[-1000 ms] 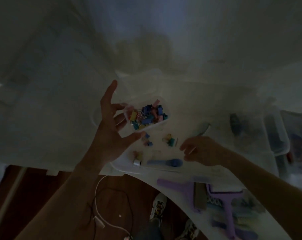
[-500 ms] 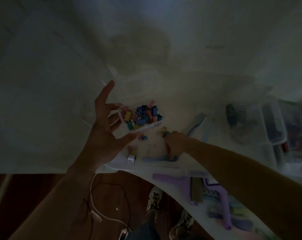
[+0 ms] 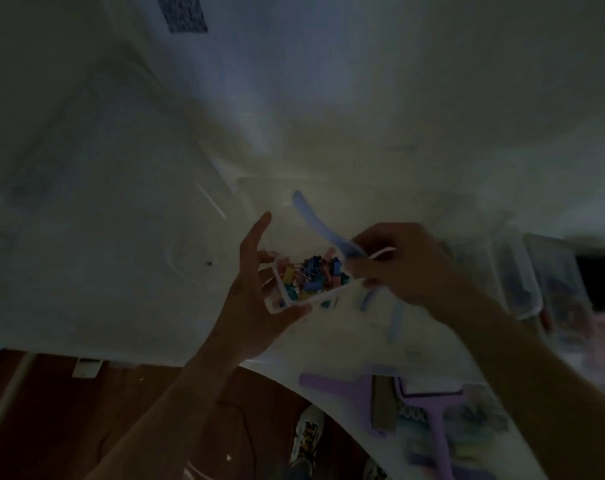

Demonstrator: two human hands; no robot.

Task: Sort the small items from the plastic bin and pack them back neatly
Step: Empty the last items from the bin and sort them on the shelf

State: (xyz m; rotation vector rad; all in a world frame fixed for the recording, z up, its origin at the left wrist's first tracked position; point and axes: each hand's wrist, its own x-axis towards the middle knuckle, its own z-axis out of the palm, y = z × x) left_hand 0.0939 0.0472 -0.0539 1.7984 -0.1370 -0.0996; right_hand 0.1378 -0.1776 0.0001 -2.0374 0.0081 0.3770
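Near the table edge lie purple combs (image 3: 360, 393). Above, the left hand (image 3: 256, 306) grips a small clear box (image 3: 304, 299) of coloured binder clips (image 3: 311, 278) between thumb and fingers. The right hand (image 3: 405, 265), fingers curled, holds a blue strip (image 3: 318, 226) beside it.

One head-worn wide-angle view looks steeply down, close over the white table (image 3: 86, 271).

Head view very dim, underexposed. Faint bluish light from upper centre. Heavy motion blur on right hand (image 3: 403, 263); wide-angle curvature at edges.
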